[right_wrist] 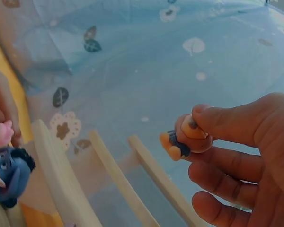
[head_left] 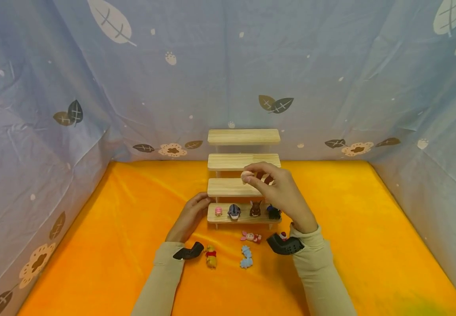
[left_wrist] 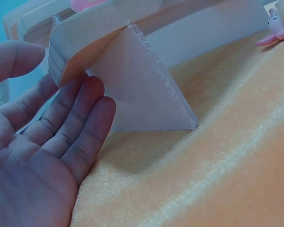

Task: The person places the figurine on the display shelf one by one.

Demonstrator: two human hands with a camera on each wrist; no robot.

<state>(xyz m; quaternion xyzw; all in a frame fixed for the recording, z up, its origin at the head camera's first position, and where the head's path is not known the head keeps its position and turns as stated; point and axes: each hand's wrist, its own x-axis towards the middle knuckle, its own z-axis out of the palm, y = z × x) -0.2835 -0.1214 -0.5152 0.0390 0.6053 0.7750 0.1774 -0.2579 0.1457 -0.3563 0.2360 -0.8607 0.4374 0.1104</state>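
Note:
My right hand (head_left: 277, 188) pinches a small round-headed figurine (right_wrist: 189, 135) between thumb and forefinger, in front of the upper steps of a wooden tiered display stand (head_left: 228, 188). At the left end of the lowest step, my left hand (head_left: 190, 215) rests with its fingers extended. In the left wrist view its fingertips (left_wrist: 97, 87) lie under that board's end, beside the clear side panel (left_wrist: 137, 94). Along the lowest step stand a pink figurine (head_left: 218, 211), a blue-grey donkey figurine (head_left: 233, 211), a brown figurine (head_left: 255, 209) and a dark figurine (head_left: 273, 212).
On the orange cloth (head_left: 133, 263) before the stand lie a pink-eared figurine (head_left: 251, 237), a light-blue figurine (head_left: 246, 257) and a yellow bear figurine (head_left: 211, 256) in red. Another figurine (head_left: 283, 236) is partly hidden by the right wrist camera. Patterned curtains (head_left: 196, 66) enclose the space.

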